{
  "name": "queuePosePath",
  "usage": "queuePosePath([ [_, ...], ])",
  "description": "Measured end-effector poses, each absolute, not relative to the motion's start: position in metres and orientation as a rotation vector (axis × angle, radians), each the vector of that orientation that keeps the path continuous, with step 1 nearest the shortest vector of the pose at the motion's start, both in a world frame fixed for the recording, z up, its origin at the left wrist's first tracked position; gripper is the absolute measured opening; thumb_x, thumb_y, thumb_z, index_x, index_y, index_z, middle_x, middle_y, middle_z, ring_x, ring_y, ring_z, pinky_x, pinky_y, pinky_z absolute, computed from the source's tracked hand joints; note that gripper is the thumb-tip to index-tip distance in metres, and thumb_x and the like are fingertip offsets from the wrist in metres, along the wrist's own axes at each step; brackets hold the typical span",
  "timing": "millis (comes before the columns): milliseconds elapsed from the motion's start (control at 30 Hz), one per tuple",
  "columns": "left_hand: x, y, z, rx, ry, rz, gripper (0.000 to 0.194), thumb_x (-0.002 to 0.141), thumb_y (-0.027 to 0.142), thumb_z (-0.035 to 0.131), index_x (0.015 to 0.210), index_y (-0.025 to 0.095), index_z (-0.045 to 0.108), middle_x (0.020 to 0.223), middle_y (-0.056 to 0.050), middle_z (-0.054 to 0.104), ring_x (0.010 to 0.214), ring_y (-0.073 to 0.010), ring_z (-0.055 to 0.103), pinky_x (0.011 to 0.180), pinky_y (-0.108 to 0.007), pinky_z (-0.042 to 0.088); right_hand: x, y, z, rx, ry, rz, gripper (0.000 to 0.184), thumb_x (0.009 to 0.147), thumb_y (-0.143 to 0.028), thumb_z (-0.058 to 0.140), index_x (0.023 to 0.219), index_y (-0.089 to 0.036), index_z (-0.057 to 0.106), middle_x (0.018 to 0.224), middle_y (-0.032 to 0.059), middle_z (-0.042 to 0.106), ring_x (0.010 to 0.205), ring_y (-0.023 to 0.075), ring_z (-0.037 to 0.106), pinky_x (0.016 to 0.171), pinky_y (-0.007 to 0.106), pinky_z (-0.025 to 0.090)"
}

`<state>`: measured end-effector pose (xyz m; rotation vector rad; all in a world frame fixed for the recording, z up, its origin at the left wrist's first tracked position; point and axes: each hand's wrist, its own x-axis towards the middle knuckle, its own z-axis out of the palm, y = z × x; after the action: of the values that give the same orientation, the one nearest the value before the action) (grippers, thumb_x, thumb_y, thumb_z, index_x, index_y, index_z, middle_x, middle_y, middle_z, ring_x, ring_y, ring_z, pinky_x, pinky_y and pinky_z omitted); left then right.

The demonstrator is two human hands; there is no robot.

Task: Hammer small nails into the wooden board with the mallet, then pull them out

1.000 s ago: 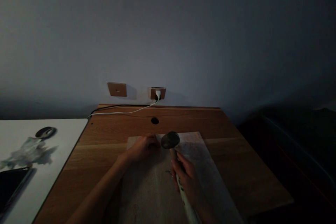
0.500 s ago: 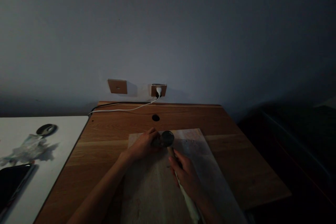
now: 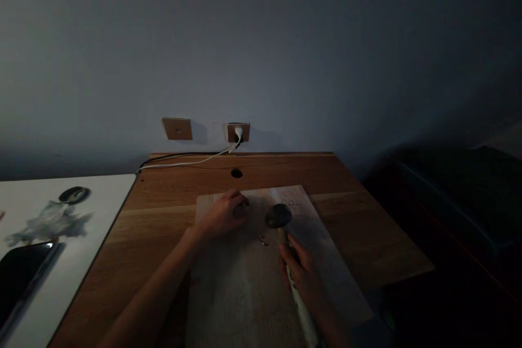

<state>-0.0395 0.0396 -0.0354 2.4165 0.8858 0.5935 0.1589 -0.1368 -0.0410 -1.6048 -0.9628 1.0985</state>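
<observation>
One right hand [image 3: 302, 271] wraps its fingers around one hammer [image 3: 278, 216], its head above one board [image 3: 253, 293]; one left hand [image 3: 222, 215] has curled fingers, any pinch unclear.

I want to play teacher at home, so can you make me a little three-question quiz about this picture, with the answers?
1. True or false: the white plug is in the wall socket.
2. What does the right hand hold?
A) a spoon
B) a hammer
C) a cup
3. Fill in the colour: the crumpled plastic lies on the ____ table, beside the wooden one.

Key: 1. True. 2. B. 3. White.
</observation>
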Motion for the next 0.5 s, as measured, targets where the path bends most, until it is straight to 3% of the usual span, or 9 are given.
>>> queuePosePath([
  [133, -0.027, -0.002, -0.025, 2.775, 0.73, 0.407, 0.02, 0.083, 0.018, 0.071, 0.102, 0.02, 0.07, 0.106, -0.006, 0.067, 0.1, -0.0239, 0.064, 0.091, -0.036, 0.052, 0.16, -0.139, -0.043, -1.574, -1.007, 1.063, 0.045, 0.089, -0.067, 0.059, 0.085, -0.022, 0.059, 0.055, -0.0085, 0.046, 0.037, 0.0088, 0.042, 0.036, 0.02, 0.034],
  [300, -0.017, -0.029, -0.024, 3.051, 0.598, 0.292, 0.011, 0.094, 0.015, 0.062, 0.096, 0.02, 0.072, 0.097, -0.006, 0.069, 0.095, -0.0221, 0.066, 0.087, -0.035, 0.052, 0.159, -0.139, -0.045, -1.557, -1.035, 1.053, 0.045, 0.089, -0.066, 0.059, 0.09, -0.021, 0.06, 0.054, -0.0087, 0.048, 0.035, 0.0097, 0.043, 0.034, 0.021, 0.035],
  [500, -0.028, -0.011, -0.025, 2.827, 0.63, 0.492, 0.02, 0.089, 0.008, 0.062, 0.099, 0.021, 0.074, 0.096, -0.005, 0.071, 0.09, -0.0187, 0.069, 0.084, -0.03, 0.054, 0.16, -0.139, -0.043, -1.519, -1.066, 1.016, 0.04, 0.089, -0.062, 0.059, 0.089, -0.022, 0.059, 0.055, -0.0084, 0.048, 0.037, 0.0095, 0.046, 0.036, 0.021, 0.036],
])
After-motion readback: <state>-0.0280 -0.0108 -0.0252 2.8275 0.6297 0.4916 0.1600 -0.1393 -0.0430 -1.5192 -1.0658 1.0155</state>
